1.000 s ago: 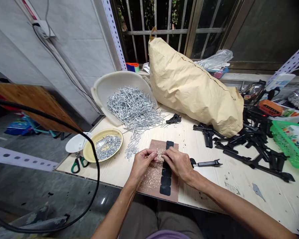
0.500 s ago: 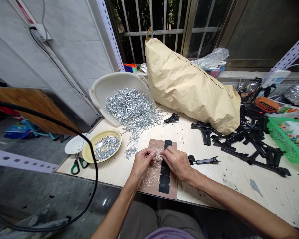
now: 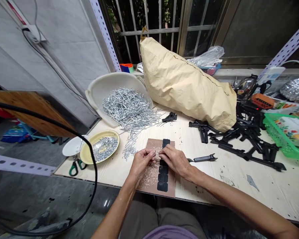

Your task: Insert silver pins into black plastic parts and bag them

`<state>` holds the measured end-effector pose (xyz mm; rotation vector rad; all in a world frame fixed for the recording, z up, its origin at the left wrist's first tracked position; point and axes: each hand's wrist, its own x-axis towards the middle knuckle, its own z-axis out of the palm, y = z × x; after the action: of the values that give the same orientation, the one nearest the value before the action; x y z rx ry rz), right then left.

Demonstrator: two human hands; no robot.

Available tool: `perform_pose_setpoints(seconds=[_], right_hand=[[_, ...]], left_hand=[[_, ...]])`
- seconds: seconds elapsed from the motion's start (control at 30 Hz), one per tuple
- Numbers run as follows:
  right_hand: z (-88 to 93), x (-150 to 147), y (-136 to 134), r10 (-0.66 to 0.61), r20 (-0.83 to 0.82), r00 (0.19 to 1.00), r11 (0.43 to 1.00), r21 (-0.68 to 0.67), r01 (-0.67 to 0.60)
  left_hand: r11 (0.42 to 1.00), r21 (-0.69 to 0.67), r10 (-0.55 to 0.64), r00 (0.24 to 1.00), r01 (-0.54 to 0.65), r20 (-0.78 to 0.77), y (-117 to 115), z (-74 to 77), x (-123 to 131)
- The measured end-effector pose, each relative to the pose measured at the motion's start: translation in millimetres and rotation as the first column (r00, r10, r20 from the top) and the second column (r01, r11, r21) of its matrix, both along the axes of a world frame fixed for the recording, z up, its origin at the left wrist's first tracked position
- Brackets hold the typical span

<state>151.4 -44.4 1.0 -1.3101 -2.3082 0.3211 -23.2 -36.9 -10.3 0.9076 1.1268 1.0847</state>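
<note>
Both my hands meet over a brown board (image 3: 149, 184) at the table's front edge. My left hand (image 3: 142, 163) is closed in a pinch, thumb against forefinger. My right hand (image 3: 174, 160) pinches just to its right, fingertips a small gap away. Whatever sits in either pinch is too small to make out. Under my right hand runs a column of black rounded pads (image 3: 162, 177) on the board, partly covered by the fingers. Pale small bits (image 3: 150, 179) are scattered over the board's left part. Beyond lies a heap of thin metal pins (image 3: 129, 106), spilling from a white scoop-shaped basin (image 3: 97, 88).
Left stand a yellow dish (image 3: 83, 154) of small metal pieces, a white dish (image 3: 71, 147) and green-handled scissors (image 3: 73, 169). A black part (image 3: 204, 158) lies right of my hand, near piled black parts (image 3: 249, 142), a paper sack (image 3: 186, 83) and a green basket (image 3: 276, 141).
The view has shifted slightly, so the scene sits a little further left. A thin metal pin visible between my fingertips before no longer shows clearly. Both hands stay pinched over the board.
</note>
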Motion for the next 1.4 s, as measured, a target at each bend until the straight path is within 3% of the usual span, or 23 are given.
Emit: perform_pose_setpoints(seconds=[0.23,0.37,0.5,0.63,0.7,0.77,0.87,0.93,1.03,1.23,1.4], right_hand=[[5.5,0.1,-3.5,-0.083,0.075,0.994,0.996,0.052,0.079],[6.2,0.5,-4.2,-0.08,0.066,0.995,0.997,0.006,0.08],[4.7,2.5,-0.9,-0.075,-0.061,0.995,0.993,-0.099,0.069],[4.0,3.3,2.1,-0.088,-0.169,0.982,0.984,-0.166,0.06],[3.8,2.2,0.9,-0.088,-0.117,0.989,0.993,-0.083,0.078],[3.2,0.5,-1.2,-0.099,-0.004,0.995,0.991,0.091,0.098],[1.6,-1.4,-3.5,-0.12,0.162,0.979,0.945,0.321,0.063],[0.4,-1.8,-3.9,-0.116,0.221,0.968,0.925,0.379,0.025],[-0.8,-1.2,-4.4,-0.118,0.233,0.965,0.928,0.373,0.023],[-0.6,1.1,-5.0,-0.108,0.142,0.984,0.989,0.117,0.092],[-2.3,1.6,-5.2,-0.095,0.244,0.965,0.969,0.245,0.034]], left_hand=[[1.0,-0.018,-0.003,0.999,0.003,0.042,0.6,1.3,2.8],[1.0,0.01,0.006,1.0,-0.006,-0.005,-0.7,2.1,4.3],[0.998,0.059,0.018,0.997,-0.013,-0.08,-2.1,3.4,3.8],[1.0,0.024,0.002,1.0,-0.002,-0.007,-2.6,5.2,3.7],[1.0,-0.003,0.006,1.0,-0.006,0.026,-2.5,5.0,4.5],[0.999,-0.043,0.007,0.998,-0.005,0.058,-2.3,4.1,5.8],[0.994,-0.107,0.004,0.995,0.006,0.097,-1.9,2.4,7.9],[0.993,-0.118,0.01,0.996,0.001,0.094,-2.0,1.6,8.9],[0.996,-0.083,0.023,0.998,-0.019,0.054,-2.2,0.7,9.5],[1.0,0.017,0.026,0.998,-0.025,-0.05,-2.6,-0.6,9.5],[1.0,-0.011,0.023,0.999,-0.023,-0.025,-3.6,-1.7,11.0]])
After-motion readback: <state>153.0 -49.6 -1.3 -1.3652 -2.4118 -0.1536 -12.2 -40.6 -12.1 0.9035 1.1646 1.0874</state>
